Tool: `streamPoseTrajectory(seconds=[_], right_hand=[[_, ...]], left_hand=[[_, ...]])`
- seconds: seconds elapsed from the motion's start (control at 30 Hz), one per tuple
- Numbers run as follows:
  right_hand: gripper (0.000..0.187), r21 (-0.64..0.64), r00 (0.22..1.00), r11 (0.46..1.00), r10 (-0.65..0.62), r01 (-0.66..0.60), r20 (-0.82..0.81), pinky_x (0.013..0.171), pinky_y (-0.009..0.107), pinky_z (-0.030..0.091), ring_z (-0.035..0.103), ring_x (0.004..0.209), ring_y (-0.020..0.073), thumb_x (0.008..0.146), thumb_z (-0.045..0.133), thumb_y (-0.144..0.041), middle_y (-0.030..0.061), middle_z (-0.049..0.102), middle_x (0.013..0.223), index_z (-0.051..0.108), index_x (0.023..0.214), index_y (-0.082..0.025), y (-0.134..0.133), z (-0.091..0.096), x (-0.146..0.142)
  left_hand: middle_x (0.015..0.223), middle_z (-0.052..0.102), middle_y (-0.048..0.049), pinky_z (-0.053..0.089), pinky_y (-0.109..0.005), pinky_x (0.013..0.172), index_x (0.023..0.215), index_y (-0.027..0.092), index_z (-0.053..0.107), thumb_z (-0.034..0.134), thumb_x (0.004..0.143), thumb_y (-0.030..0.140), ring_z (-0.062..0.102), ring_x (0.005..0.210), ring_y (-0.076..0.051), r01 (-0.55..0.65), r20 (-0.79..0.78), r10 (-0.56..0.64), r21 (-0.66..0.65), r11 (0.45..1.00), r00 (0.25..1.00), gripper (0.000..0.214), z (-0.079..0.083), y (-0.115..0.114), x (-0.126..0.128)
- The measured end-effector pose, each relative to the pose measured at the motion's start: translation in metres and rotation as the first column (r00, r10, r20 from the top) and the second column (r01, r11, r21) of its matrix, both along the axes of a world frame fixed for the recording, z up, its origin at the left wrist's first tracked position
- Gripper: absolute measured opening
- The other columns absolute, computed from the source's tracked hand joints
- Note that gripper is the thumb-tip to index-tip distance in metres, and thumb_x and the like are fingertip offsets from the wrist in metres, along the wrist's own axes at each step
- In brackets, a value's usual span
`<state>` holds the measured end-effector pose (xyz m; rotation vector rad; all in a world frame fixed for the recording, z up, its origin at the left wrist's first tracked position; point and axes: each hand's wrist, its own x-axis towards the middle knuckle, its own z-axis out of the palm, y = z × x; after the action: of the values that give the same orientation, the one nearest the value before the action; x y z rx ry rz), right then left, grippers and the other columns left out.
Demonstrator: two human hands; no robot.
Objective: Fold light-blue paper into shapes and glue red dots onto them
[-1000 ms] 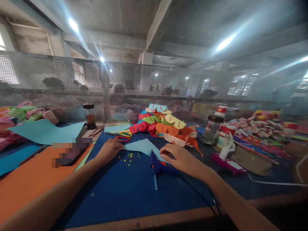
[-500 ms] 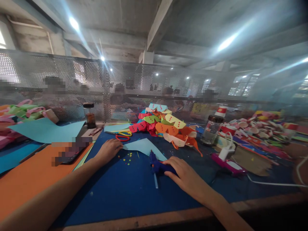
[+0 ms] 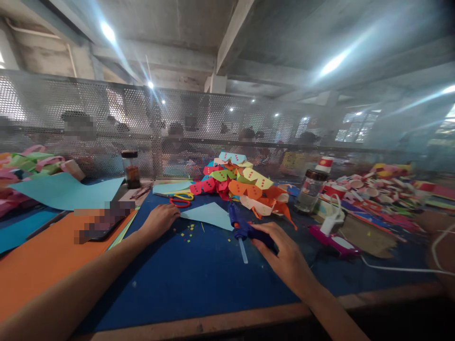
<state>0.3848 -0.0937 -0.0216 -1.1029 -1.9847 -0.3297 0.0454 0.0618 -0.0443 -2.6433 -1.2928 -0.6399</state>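
Note:
My right hand [image 3: 282, 251] is closed round the handle of a blue glue gun [image 3: 241, 227], lifted a little off the dark blue mat [image 3: 199, 279] with its nozzle pointing away from me and a glue stick jutting from its back. My left hand [image 3: 159, 220] rests on the mat with curled fingers pinching the left corner of a light blue paper piece [image 3: 209, 215]. Small yellow paper bits lie between the hands.
A heap of coloured paper shapes [image 3: 245, 184] sits behind the blue piece, with scissors [image 3: 181, 200] to its left. A jar [image 3: 132, 169], a glass bottle [image 3: 310, 192], a pink power strip [image 3: 336, 239], orange paper [image 3: 42, 255] and a perforated metal screen [image 3: 177, 128] surround the mat. People sit beyond the screen.
My right hand came down onto the glue gun, gripped it and lifted it up and to the right. My left hand stayed on the blue paper's corner.

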Motion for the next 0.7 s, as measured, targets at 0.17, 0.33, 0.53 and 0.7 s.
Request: streamPoseTrajectory(seconds=[0.17, 0.33, 0.53, 0.7], right_hand=[[0.024, 0.057, 0.999, 0.998, -0.026, 0.028, -0.035, 0.091, 0.039, 0.052, 0.064, 0.103, 0.0232, 0.097, 0.059, -0.024, 0.0084, 0.065, 0.108, 0.057, 0.121, -0.022, 0.001, 0.000, 0.003], [0.021, 0.085, 0.991, 0.992, -0.086, 0.095, -0.100, 0.091, 0.039, 0.052, 0.064, 0.102, 0.0237, 0.096, 0.059, -0.028, 0.0073, 0.065, 0.107, 0.058, 0.117, -0.023, 0.000, 0.001, 0.004], [0.019, 0.078, 0.985, 0.990, -0.107, 0.119, -0.139, 0.090, 0.039, 0.053, 0.065, 0.100, 0.0241, 0.097, 0.057, -0.029, 0.0074, 0.066, 0.105, 0.059, 0.115, -0.023, -0.003, 0.004, 0.003], [0.020, 0.049, 0.989, 0.993, -0.106, 0.112, -0.108, 0.091, 0.042, 0.052, 0.065, 0.103, 0.0261, 0.097, 0.055, -0.029, 0.0089, 0.067, 0.107, 0.059, 0.116, -0.024, -0.001, 0.004, 0.003]], left_hand=[[0.097, 0.072, -0.0063, 0.047, -0.031, 0.079, 0.091, 0.020, 0.065, 0.045, 0.098, 0.025, 0.068, 0.089, -0.022, -0.067, 0.060, 0.067, -0.003, 0.998, 0.996, 0.022, 0.002, 0.000, -0.001], [0.107, 0.070, -0.0092, 0.046, -0.031, 0.074, 0.098, 0.021, 0.062, 0.041, 0.098, 0.026, 0.068, 0.088, -0.022, -0.169, 0.202, 0.167, -0.008, 0.986, 0.965, 0.022, 0.012, 0.003, -0.011], [0.075, 0.072, -0.0053, 0.047, -0.035, 0.075, 0.091, 0.020, 0.061, 0.043, 0.093, 0.029, 0.070, 0.076, -0.024, -0.219, 0.389, 0.228, -0.068, 0.973, 0.893, 0.020, 0.031, -0.001, -0.028], [0.062, 0.070, -0.0002, 0.052, -0.033, 0.066, 0.089, 0.021, 0.059, 0.045, 0.091, 0.040, 0.072, 0.062, -0.022, -0.199, 0.539, 0.255, -0.160, 0.967, 0.803, 0.023, 0.044, -0.017, -0.041]])
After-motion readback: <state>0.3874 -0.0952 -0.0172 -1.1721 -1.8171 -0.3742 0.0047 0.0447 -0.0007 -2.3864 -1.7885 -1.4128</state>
